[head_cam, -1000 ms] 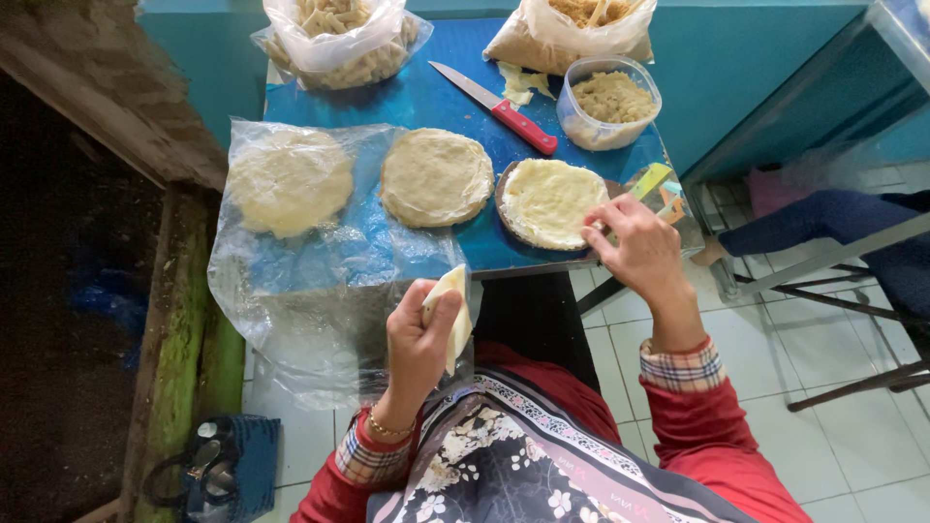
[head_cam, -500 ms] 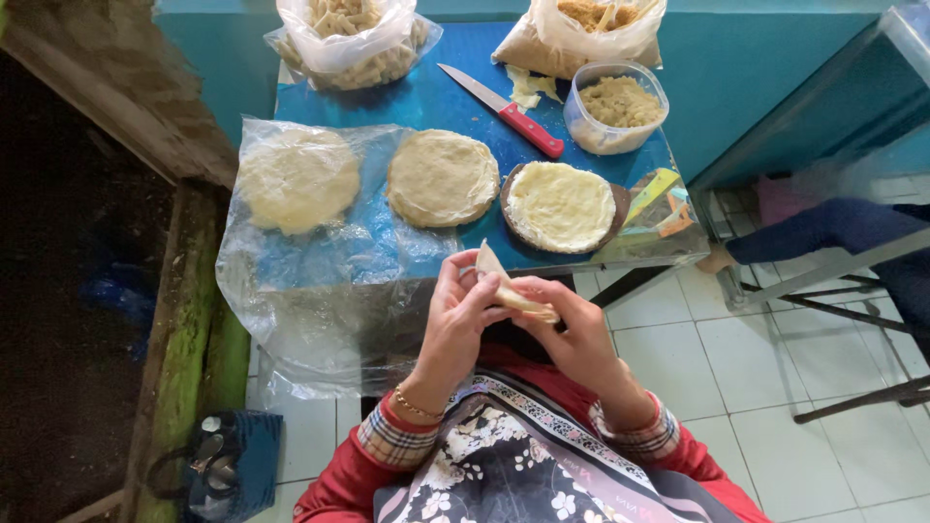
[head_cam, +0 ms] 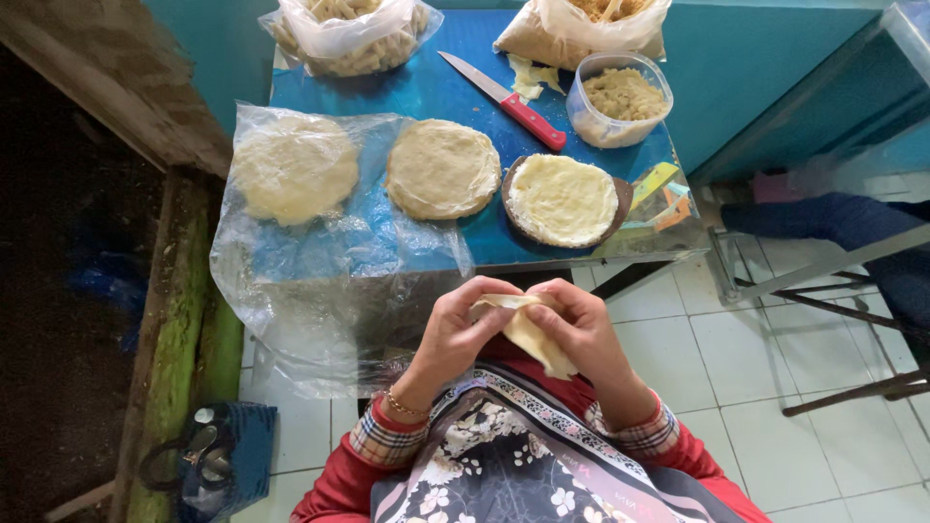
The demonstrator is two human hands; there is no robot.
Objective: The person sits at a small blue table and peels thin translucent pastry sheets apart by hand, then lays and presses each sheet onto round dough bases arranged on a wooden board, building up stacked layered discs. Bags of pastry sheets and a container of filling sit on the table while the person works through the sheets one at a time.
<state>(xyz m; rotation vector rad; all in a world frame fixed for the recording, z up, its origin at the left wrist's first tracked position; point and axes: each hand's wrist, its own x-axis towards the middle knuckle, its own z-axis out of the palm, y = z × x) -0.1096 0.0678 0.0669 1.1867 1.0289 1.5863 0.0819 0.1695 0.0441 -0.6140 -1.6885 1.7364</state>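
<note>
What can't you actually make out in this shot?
- Head view: whether the folded dough wrapper holds filling; the left hand and right hand cover it.
- Top edge cuts off both plastic bags.
- The dark area at left is too dim.

A second ago my right hand (head_cam: 581, 334) reaches out to the near right corner of the blue table (head_cam: 426, 87), beside the dark round plate of pale filling (head_cam: 564, 200), while my left hand (head_cam: 460, 334) alone holds the thin pale dough wrapper (head_cam: 531, 334) low, off the table's near edge. Half a second ago the right hand is back from the table and both hands meet on the wrapper. Now both hands close around it in front of my chest, fingers curled over its top edge, and the wrapper looks folded, its lower corner hanging below my right palm.
</note>
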